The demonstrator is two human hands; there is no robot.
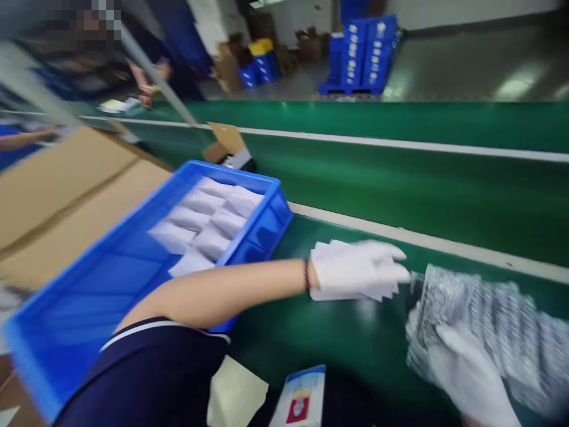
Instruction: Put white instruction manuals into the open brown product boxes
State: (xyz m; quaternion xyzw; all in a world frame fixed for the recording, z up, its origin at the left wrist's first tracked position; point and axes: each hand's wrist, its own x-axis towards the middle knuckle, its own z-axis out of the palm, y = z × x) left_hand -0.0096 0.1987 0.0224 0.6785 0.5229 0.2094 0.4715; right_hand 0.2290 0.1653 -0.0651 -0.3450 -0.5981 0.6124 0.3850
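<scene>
My left hand (362, 268), in a white glove, stretches across the green work surface with its fingers extended. Beneath it lies a fanned stack of folded white papers (324, 252); whether the palm touches them I cannot tell. My right hand (466, 370), also gloved, has its thumb and fingers around the nearest bubble-wrap pouch (444, 296), which holds something dark. That pouch stands at the front of a row of similar bubble-wrapped pouches (511, 332) running to the right edge. Motion blurs both hands somewhat.
A blue plastic crate (111, 284) on the left holds rows of white paper packets (208, 219). Behind it are a large cardboard box (66, 184) and a small open carton (229, 139). A green conveyor belt (400, 172) runs beyond a pale rail. Other people work at far left.
</scene>
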